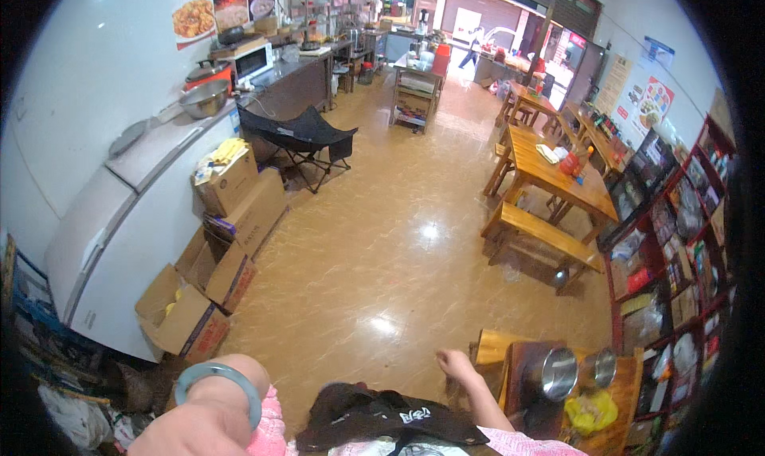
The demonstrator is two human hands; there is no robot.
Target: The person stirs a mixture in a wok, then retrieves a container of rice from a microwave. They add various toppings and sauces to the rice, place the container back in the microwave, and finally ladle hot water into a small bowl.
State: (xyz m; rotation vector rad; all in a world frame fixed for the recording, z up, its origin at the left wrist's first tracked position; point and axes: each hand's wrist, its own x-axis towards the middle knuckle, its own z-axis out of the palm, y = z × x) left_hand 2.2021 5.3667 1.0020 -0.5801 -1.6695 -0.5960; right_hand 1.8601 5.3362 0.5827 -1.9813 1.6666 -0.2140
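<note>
My left hand [188, 426] is raised close to the camera at the lower left, a pale blue-green bangle [257, 396] around its wrist. Its fingers are cut off by the picture's edge, so what it may hold is hidden. Low in the centre, my right hand [457, 363] hangs over the floor with curled fingers and no object visible in it. It is nearest to the wooden bench end beside a small table. A black apron [388, 414] with white printing covers my front, between pink sleeves.
Metal pots [559, 373] and a yellow plastic bag [590, 409] sit on a wooden table at lower right. Open cardboard boxes [179, 318] line a white chest freezer [137, 283] on the left. A black folding chair [299, 130], wooden dining table [556, 169], bench [541, 232] and red shelving [609, 289] stand farther around.
</note>
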